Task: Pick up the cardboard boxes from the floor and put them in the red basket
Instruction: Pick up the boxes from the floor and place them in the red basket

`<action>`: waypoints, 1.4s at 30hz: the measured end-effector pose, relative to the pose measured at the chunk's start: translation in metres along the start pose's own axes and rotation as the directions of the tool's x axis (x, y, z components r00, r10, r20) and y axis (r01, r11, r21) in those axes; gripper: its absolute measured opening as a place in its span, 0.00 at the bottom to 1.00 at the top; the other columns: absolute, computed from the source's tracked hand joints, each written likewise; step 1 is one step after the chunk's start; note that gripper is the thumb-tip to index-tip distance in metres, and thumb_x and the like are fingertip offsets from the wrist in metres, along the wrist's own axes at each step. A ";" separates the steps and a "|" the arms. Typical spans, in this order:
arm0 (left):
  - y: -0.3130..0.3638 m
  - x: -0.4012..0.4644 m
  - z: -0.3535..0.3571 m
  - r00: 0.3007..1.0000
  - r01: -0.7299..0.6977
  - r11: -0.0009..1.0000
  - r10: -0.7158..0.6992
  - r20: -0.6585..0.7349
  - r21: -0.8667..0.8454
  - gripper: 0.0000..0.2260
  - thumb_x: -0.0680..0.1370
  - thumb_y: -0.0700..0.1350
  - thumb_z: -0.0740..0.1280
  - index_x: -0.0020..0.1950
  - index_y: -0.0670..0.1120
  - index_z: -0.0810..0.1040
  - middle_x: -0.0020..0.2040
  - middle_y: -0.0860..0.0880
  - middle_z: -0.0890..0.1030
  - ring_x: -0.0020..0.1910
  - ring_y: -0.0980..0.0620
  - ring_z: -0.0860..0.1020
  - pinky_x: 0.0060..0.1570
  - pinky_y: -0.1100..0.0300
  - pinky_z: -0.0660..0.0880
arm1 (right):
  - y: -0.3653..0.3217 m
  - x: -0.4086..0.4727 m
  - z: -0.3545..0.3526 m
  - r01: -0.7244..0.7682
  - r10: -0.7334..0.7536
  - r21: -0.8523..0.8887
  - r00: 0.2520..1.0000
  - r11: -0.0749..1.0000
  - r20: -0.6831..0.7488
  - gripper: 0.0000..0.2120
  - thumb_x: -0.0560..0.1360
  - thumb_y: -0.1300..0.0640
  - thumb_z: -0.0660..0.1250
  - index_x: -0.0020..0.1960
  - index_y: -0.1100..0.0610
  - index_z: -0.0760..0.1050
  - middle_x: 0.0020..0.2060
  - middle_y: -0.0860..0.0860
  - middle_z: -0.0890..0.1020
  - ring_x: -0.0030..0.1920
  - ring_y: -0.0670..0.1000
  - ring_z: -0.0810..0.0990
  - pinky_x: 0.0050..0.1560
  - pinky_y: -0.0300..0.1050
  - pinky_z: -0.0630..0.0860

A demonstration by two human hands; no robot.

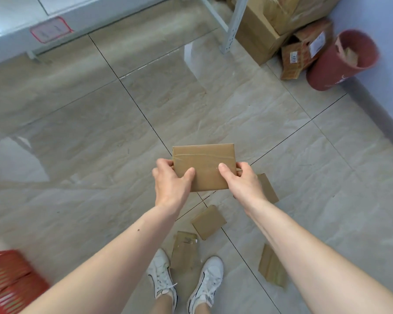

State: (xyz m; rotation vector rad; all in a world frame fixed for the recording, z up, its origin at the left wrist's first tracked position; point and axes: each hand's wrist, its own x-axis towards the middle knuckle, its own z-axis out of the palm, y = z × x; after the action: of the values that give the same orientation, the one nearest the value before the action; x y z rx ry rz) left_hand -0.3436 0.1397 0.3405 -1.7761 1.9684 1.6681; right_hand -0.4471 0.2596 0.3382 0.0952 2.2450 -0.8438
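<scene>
Partly cropped red basket (7,279), both hands' fingers (166,165) hiding box (205,166) edges

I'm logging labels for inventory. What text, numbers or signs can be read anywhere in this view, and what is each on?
"4058", reading uncertain: white sticker on the printed carton by the red bin.
Larger white label on that carton: too blurred.
Red-bordered sign on the white shelf: too blurred.
White marking on the red bin: unreadable.
Held cardboard box: no text.
</scene>
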 end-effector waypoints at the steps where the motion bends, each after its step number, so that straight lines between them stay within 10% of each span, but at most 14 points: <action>1: 0.000 -0.007 -0.009 1.000 -0.007 1.000 0.007 -0.006 -0.002 0.21 0.73 0.51 0.70 0.61 0.47 0.67 0.61 0.47 0.70 0.57 0.45 0.74 0.60 0.45 0.74 | -0.005 -0.010 0.000 0.011 -0.011 -0.006 1.000 1.000 0.001 0.25 0.73 0.38 0.67 0.65 0.51 0.72 0.57 0.48 0.80 0.57 0.52 0.79 0.60 0.53 0.76; 19: -0.130 -0.116 -0.123 0.970 0.079 0.976 -0.122 -0.211 -0.202 0.20 0.72 0.51 0.72 0.58 0.47 0.67 0.59 0.48 0.72 0.57 0.46 0.75 0.60 0.47 0.73 | 0.020 -0.154 0.088 0.223 -0.176 -0.246 0.964 0.943 0.198 0.28 0.71 0.35 0.67 0.64 0.51 0.74 0.60 0.50 0.79 0.62 0.54 0.77 0.63 0.54 0.74; 42: -0.442 -0.251 -0.468 0.823 0.145 0.905 -0.334 -0.459 -0.399 0.21 0.72 0.47 0.73 0.59 0.45 0.67 0.59 0.45 0.74 0.58 0.46 0.74 0.58 0.53 0.72 | 0.044 -0.484 0.433 0.536 -0.289 -0.378 0.789 0.755 0.542 0.23 0.72 0.39 0.67 0.61 0.51 0.74 0.58 0.51 0.80 0.59 0.54 0.78 0.62 0.55 0.75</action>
State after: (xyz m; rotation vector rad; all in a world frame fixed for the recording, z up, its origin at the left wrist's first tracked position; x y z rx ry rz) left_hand 0.3431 0.0947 0.4030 -2.7268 1.5320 1.6510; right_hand 0.1842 0.1185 0.4054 -0.8272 1.9704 -0.3831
